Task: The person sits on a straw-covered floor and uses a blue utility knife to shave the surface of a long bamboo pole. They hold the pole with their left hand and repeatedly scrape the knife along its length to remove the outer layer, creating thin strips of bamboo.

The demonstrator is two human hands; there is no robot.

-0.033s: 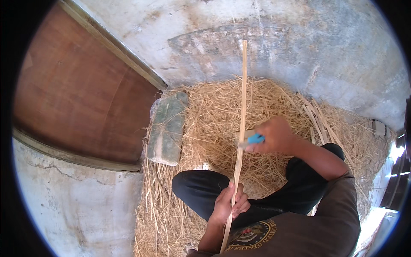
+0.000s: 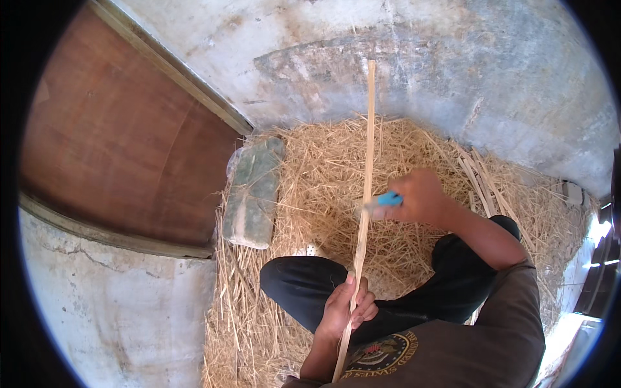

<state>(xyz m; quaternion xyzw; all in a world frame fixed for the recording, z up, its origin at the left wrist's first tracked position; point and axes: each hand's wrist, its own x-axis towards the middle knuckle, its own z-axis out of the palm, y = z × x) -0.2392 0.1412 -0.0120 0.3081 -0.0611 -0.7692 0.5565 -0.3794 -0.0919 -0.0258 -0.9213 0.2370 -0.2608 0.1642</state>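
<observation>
A long, pale wooden strip (image 2: 370,139), which looks like split bamboo, runs from my lap up toward the wall. My left hand (image 2: 350,304) is closed around its lower part, just above my folded leg. My right hand (image 2: 420,195) grips a blue-handled knife (image 2: 389,200), smeared by motion. The knife's blurred blade lies against the strip around its middle, and the exact angle of the edge cannot be made out.
Loose straw-like shavings (image 2: 323,168) cover the floor around me. A greenish stone-like block (image 2: 252,194) lies at left beside a brown door panel (image 2: 129,136). Several cut strips (image 2: 477,184) rest at right. A stained wall (image 2: 491,77) stands ahead.
My right hand and the knife have moved slightly up along the strip, away from me. The strip's far end has shifted a little right. My left hand stays in place.
</observation>
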